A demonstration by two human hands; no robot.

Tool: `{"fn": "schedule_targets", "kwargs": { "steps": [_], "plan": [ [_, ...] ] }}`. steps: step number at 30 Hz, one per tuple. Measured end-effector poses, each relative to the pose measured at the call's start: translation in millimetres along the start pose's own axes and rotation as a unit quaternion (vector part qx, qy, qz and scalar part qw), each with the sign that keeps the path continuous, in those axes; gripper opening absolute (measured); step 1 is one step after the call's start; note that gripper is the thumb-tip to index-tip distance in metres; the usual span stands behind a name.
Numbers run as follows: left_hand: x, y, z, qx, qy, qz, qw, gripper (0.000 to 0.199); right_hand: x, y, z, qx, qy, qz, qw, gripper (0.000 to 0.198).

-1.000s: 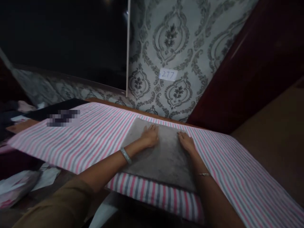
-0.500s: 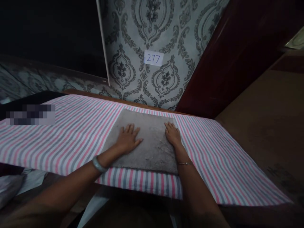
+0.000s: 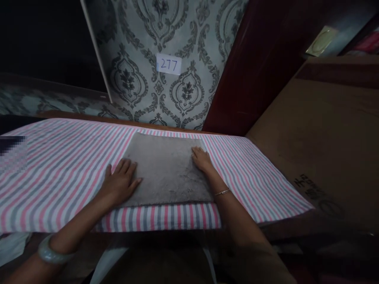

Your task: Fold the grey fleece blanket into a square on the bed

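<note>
A grey, plush-looking piece of fabric [image 3: 166, 169], roughly square, lies flat on a striped cloth [image 3: 74, 154] of pink, grey and white. My left hand [image 3: 120, 181] rests at the fabric's left edge, palm down with its fingers spread; part of it reaches over the striped cloth. At the upper right edge of the fabric is my right hand [image 3: 201, 158], lying palm down with its fingers extended. Faint creases run across the fabric's right side, near my right wrist. Neither hand grasps anything.
Patterned wallpaper [image 3: 127, 79] with a paper marked 277 [image 3: 168, 64] stands behind the table. A dark screen [image 3: 50, 47] is at the upper left. To the right are a dark red upright panel [image 3: 237, 79] and a large cardboard box [image 3: 319, 138].
My left hand has slid left from the fabric's surface to its left edge. My right hand stays near the right edge. The whole view has shifted to the right.
</note>
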State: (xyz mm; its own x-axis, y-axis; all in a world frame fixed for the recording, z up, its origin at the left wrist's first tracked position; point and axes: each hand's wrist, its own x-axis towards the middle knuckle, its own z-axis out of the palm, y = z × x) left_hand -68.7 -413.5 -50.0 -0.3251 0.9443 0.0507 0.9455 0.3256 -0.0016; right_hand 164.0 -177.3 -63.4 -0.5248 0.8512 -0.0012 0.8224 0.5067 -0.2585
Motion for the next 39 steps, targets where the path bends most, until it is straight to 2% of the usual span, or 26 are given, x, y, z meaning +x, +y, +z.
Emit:
{"fn": "schedule_targets", "kwargs": {
  "steps": [4, 7, 9, 11, 13, 15, 18, 24, 27, 29, 32, 34, 37, 39],
  "plan": [
    [11.6, 67.0, -9.6, -0.047, 0.047, 0.111, 0.992, 0.061, -10.4, 7.3, 8.3, 0.037, 0.053, -0.062, 0.996, 0.054],
    [18.9, 122.8, -1.3, -0.07, 0.047, 0.173, 0.981, 0.062, -20.2, 13.7, 16.8, 0.05, 0.08, -0.093, 0.991, 0.051],
    [21.0, 147.3, 10.9, -0.074, 0.04, 0.207, 0.975, 0.065, -27.0, 15.4, 20.6, 0.046, 0.097, -0.096, 0.99, 0.049],
    [20.5, 157.4, 24.2, -0.075, 0.038, 0.224, 0.971, 0.066, -32.6, 14.5, 22.3, 0.041, 0.113, -0.093, 0.988, 0.048],
    [17.6, 154.3, 34.5, -0.077, 0.046, 0.225, 0.97, 0.065, -35.8, 12.4, 22.6, 0.039, 0.121, -0.088, 0.988, 0.048],
    [12.3, 141.0, 40.1, -0.075, 0.058, 0.222, 0.97, 0.064, -37.0, 11.0, 22.3, 0.041, 0.124, -0.086, 0.988, 0.047],
    [-0.7, 108.4, 44.1, -0.063, 0.084, 0.219, 0.97, 0.065, -37.0, 11.2, 22.3, 0.05, 0.126, -0.083, 0.987, 0.046],
    [-40.1, 32.2, 58.6, -0.019, 0.192, 0.198, 0.961, 0.074, -35.4, 12.6, 26.3, 0.084, 0.127, -0.086, 0.985, 0.046],
    [-55.0, 7.8, 63.4, 0.0, 0.215, 0.177, 0.96, 0.075, -31.7, 16.9, 27.8, 0.135, 0.129, -0.093, 0.978, 0.045],
    [-58.4, -1.9, 60.5, -0.002, 0.209, 0.163, 0.964, 0.074, -28.0, 24.3, 26.8, 0.203, 0.135, -0.101, 0.965, 0.046],
    [-49.7, -6.7, 42.1, -0.036, 0.17, 0.153, 0.973, 0.068, -22.6, 40.4, 22.3, 0.334, 0.152, -0.102, 0.925, 0.051],
    [-32.9, -0.8, 22.1, -0.068, 0.147, 0.164, 0.973, 0.064, -19.8, 51.1, 18.9, 0.39, 0.152, -0.107, 0.902, 0.053],
    [8.4, 26.3, -6.8, -0.092, 0.124, 0.231, 0.961, 0.065, -16.1, 62.4, 15.8, 0.393, 0.141, -0.127, 0.9, 0.052],
    [42.2, 54.6, -16.9, -0.088, 0.073, 0.291, 0.95, 0.063, -13.1, 67.2, 15.8, 0.374, 0.136, -0.137, 0.907, 0.052]
  ]
}}
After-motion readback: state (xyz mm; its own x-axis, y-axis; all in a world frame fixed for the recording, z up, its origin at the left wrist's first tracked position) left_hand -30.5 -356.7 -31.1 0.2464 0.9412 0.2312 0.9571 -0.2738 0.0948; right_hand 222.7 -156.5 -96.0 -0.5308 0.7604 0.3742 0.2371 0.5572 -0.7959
